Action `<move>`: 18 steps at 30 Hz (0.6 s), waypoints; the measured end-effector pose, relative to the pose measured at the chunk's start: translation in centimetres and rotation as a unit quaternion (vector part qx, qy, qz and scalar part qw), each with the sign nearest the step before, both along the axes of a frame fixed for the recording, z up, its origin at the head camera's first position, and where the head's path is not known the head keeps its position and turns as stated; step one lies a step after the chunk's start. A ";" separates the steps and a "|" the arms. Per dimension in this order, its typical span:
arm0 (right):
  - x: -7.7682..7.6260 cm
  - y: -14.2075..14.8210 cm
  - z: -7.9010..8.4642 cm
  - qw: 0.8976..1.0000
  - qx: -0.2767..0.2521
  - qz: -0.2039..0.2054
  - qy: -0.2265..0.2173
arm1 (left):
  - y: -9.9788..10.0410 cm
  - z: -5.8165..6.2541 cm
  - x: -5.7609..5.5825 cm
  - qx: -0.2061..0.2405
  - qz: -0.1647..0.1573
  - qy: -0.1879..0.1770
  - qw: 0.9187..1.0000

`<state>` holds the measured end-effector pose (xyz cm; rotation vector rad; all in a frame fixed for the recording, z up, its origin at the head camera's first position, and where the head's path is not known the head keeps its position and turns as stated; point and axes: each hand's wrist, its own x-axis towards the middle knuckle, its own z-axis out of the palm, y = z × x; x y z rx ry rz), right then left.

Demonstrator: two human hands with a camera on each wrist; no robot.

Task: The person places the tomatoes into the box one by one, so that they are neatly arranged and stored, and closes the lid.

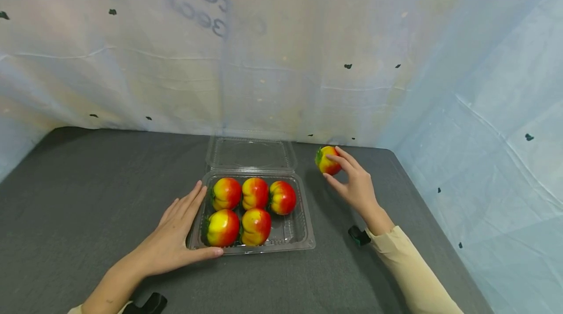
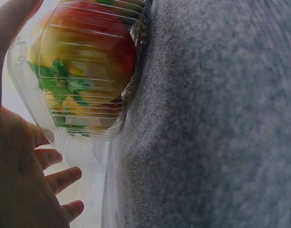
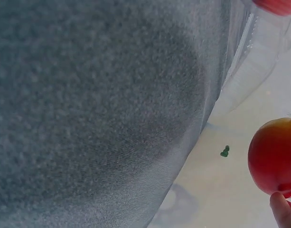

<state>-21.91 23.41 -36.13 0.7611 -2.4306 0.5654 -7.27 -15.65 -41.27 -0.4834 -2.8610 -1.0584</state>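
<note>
My right hand (image 1: 354, 184) holds a red-and-yellow fruit (image 1: 329, 160) with a green leafy calyx, pinched between thumb and fingers. It is raised near the table's back right, beyond the right side of a clear plastic clamshell box (image 1: 288, 243). In the right wrist view the held fruit (image 3: 273, 156) shows its red side, with a fingertip against it. Several similar fruits (image 1: 255, 192) sit in the box, three in the back row and two in front. My left hand (image 1: 173, 240) rests along the box's left rim, fingers extended and thumb at the front edge.
The box's transparent lid (image 1: 251, 154) lies folded back toward the rear. The front right spot inside the box holds no fruit. Grey cloth covers the table (image 1: 110, 177). A pale sheet (image 1: 281, 59) with dark marks hangs behind and along the right side.
</note>
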 end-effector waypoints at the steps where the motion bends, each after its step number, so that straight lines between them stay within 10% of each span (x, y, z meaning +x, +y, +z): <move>1: 0.1 0.0 0.0 1.000 -0.001 0.001 -0.001 | 0.0 0.0 0.0 0.000 0.000 -0.001 1.000; 18: 1.8 -0.1 0.6 0.997 -0.042 0.066 0.008 | 0.0 0.1 0.0 0.004 -0.002 -0.002 1.000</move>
